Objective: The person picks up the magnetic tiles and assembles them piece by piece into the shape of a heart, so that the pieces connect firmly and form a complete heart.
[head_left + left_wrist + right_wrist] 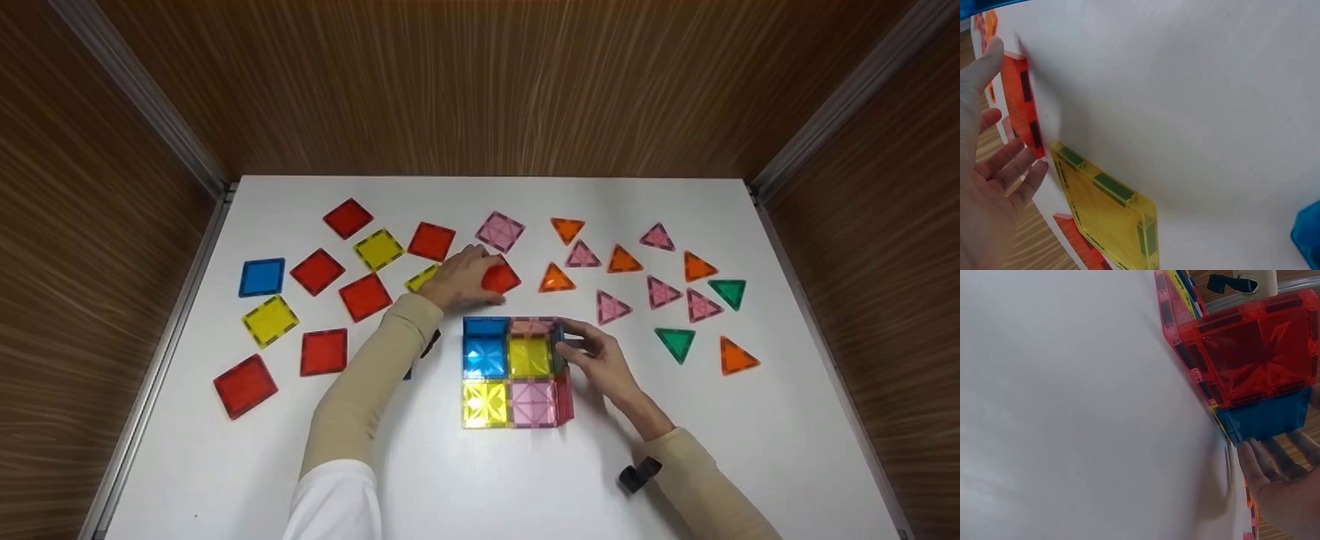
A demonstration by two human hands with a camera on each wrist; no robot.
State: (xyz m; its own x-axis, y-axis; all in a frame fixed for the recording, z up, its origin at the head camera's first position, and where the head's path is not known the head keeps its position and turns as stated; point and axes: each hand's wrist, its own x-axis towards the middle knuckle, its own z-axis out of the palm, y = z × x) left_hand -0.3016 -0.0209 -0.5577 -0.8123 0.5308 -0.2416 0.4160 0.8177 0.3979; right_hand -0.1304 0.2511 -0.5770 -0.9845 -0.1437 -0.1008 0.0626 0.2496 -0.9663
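Note:
A small build of translucent magnetic tiles has a floor of a blue square (484,356), two yellow squares, one of them nearest the person (485,403), and a pink square (534,403). Upright along its back are a blue tile (484,325) and a pinkish one (529,328). On its right side stand a red tile (1258,354) and a blue tile (1266,416). My right hand (607,367) pinches this blue side tile, thumb inside, fingers outside. Spread over a loose red square (502,276), my left hand (461,279) has its thumb and fingers loosely extended.
Loose red, yellow and blue squares, such as a red one (323,352), lie at the left. A pink square (500,232) lies behind the left hand. Orange, pink and green triangles, including a green one (675,343), spread over the right. Wood-grain panels (480,90) enclose the white table (465,487).

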